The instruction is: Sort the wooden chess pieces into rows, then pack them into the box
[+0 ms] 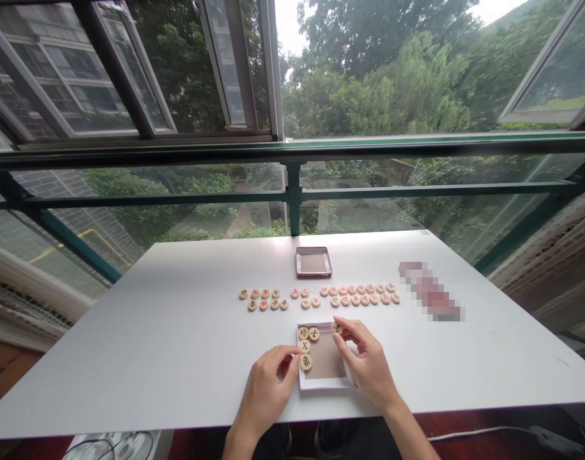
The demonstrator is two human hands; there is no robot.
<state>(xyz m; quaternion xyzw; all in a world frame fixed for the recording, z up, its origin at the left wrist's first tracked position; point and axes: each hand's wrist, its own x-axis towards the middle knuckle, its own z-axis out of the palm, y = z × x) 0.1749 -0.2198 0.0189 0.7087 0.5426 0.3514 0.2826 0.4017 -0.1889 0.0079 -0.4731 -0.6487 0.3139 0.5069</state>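
A shallow white box (327, 384) lies at the table's near edge with several round wooden chess pieces (306, 348) stacked along its left side. My right hand (364, 358) pinches one wooden piece (336, 328) at the box's far right corner. My left hand (268, 383) rests at the box's left wall, fingers curled against it near the lowest piece. Beyond the box, rows of more chess pieces (362, 294) and a second group (264, 299) lie on the white table (177, 345).
A brown box lid (313, 262) sits further back at the table's middle. A blurred flat object (431, 291) lies at the right. Behind the table stand a green railing (292, 191) and open windows. Cables show below the near edge.
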